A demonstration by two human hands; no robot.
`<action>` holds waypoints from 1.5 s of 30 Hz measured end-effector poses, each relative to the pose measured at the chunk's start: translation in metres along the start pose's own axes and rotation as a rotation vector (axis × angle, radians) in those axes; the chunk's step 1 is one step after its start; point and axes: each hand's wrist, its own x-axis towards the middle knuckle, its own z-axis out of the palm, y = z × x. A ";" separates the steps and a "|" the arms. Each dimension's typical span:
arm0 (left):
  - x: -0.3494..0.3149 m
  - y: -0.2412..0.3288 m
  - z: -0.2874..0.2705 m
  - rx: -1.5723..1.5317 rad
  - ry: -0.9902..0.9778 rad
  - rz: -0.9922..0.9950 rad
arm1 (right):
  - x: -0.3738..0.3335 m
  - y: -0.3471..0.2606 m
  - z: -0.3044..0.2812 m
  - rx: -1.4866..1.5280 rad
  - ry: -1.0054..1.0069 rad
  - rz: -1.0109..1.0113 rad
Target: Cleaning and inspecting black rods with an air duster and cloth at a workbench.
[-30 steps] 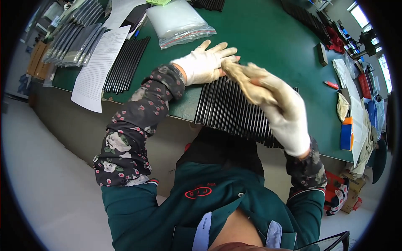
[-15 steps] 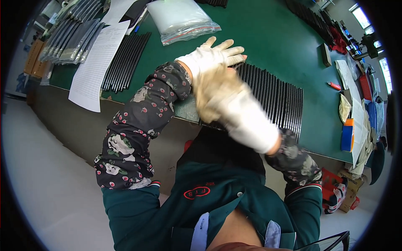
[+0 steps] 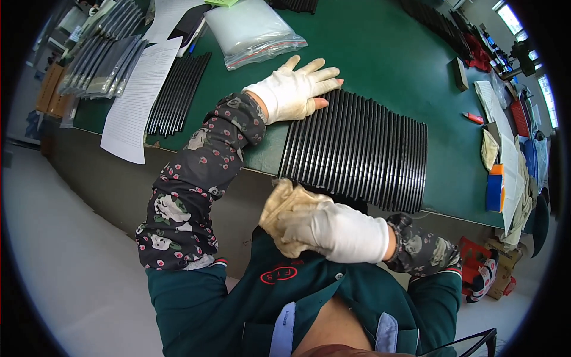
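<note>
A row of slim black rods [image 3: 363, 149] lies side by side on the green table, their near ends at its front edge. My left hand [image 3: 292, 89], in a white glove with bare thumb and finger tips, rests with fingers spread at the far left corner of the row. The thumb and a fingertip touch the leftmost rods. In front of the table edge, close to my body, my right hand [image 3: 324, 229] is closed round a bunched beige cloth [image 3: 282, 214]. It wears a white glove too, and its fingers are partly hidden by the cloth.
Left of the row lie a smaller group of black rods [image 3: 178, 95], a printed sheet [image 3: 134, 110] and bagged bundles [image 3: 104, 65]. A clear zip bag [image 3: 253, 30] sits at the back. At right are a red-handled tool [image 3: 474, 118], a blue and orange box [image 3: 494, 189] and papers.
My right hand has pulled the cloth back from over the left part of the rods, toward my body and off the table edge. My left hand has stayed nearly in place.
</note>
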 end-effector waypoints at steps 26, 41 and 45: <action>-0.014 0.007 0.004 -0.004 0.151 0.132 | 0.018 0.009 -0.017 -0.366 -0.002 0.046; -0.013 0.009 0.002 0.006 0.089 0.103 | 0.026 -0.013 -0.020 -0.101 -0.158 0.066; -0.015 0.002 0.006 0.017 0.127 0.117 | 0.040 0.017 -0.036 -0.519 0.394 -0.031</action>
